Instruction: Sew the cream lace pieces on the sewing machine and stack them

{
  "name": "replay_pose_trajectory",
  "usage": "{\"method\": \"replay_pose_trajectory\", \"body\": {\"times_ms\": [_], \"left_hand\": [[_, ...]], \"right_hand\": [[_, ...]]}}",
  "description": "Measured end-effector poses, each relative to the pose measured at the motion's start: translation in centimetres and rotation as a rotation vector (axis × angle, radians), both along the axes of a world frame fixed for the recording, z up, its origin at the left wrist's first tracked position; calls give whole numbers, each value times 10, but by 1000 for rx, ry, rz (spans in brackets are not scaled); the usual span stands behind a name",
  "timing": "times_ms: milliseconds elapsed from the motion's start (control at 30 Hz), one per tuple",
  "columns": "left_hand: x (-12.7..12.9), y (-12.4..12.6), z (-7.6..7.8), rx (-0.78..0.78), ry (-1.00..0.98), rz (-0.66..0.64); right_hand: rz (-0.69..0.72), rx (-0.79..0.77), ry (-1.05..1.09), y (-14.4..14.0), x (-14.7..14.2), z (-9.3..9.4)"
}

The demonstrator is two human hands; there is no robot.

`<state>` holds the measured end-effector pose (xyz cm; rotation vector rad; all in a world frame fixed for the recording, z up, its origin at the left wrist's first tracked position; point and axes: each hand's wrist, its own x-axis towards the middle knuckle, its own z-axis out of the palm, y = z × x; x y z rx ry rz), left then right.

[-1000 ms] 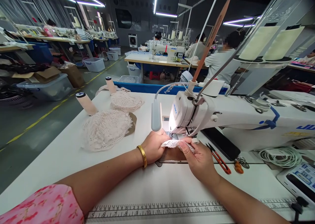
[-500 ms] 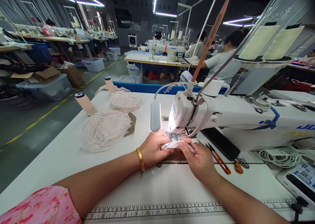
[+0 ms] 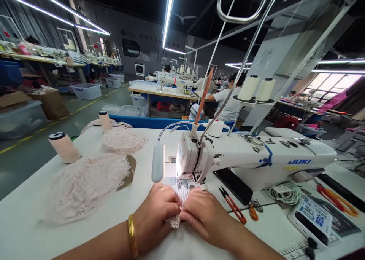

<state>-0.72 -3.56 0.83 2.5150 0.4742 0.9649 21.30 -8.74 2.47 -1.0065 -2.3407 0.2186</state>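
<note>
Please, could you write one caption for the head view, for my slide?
Left hand and right hand holding white lace at a JUKI sewing machine, with orange-handled snips nearby.

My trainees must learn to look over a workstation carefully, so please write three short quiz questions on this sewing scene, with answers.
1. Open: What material do the left hand and right hand hold at the sewing machine?

2. True or false: A gold bracelet is on the left wrist.

3. Multiple choice: How many peach thread cones are on the left side of the table?
A) One
B) Two
C) Four

Key:
1. White lace.
2. True.
3. B.
</note>
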Motion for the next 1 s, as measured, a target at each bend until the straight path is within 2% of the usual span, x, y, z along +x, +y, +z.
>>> {"method": "replay_pose_trajectory", "body": {"times_ms": [167, 333, 700, 1000], "left_hand": [[-1, -12, 3, 158, 14, 14], [1, -21, 0, 244, 33, 46], [3, -22, -2, 247, 62, 74], [6, -16, 0, 255, 56, 103]], "right_hand": [[85, -31, -129, -3, 2, 11], [96, -94, -196, -9, 8, 16], [38, -131, -278, -10, 14, 18], [-38, -25, -326, -5, 18, 12]]}}
